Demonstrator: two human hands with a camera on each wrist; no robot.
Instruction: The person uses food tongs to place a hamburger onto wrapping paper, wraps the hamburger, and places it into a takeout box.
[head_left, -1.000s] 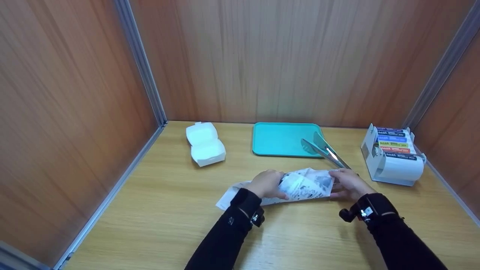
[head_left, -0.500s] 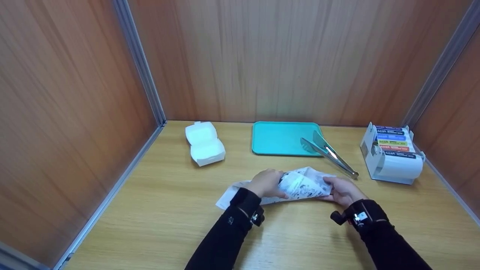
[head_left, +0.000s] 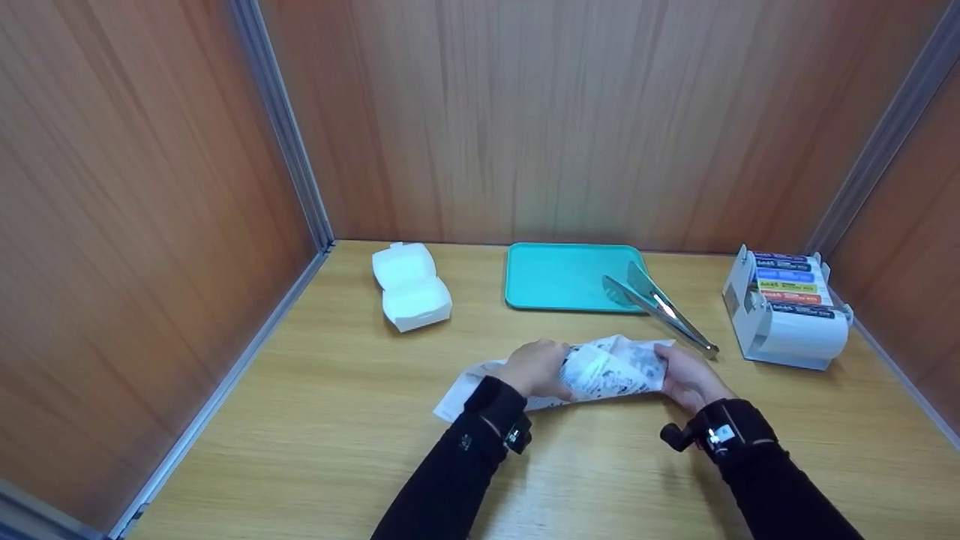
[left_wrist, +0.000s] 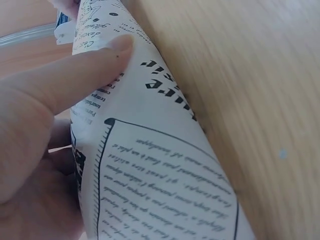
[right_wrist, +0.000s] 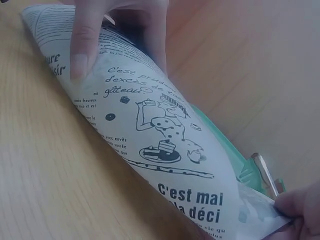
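Observation:
A roll of printed wrapping paper [head_left: 611, 369] lies across the front of the table, its white sheet covered in black text and drawings. Whatever may be inside is hidden. My left hand [head_left: 534, 369] grips the roll near its middle, thumb on the near side and fingers behind, as the left wrist view shows with the thumb [left_wrist: 95, 70]. At the right end, my right hand [head_left: 691, 377] pinches the paper's edge; in the right wrist view its fingertips [right_wrist: 296, 210] hold the flattened end of the sheet [right_wrist: 165, 130]. The paper's left end spreads out flat.
Behind the hands lies a turquoise tray [head_left: 562, 277], with metal tongs [head_left: 664, 311] leaning over its right corner. An opened white clamshell box [head_left: 411, 286] stands back left. To the right sits a white dispenser [head_left: 787, 311] with coloured labels. Wooden panels [head_left: 585, 120] enclose the table.
My right hand has shifted slightly left and re-gripped the right end of the paper, uncovering the tongs' near end. My left hand has stayed in place on the roll.

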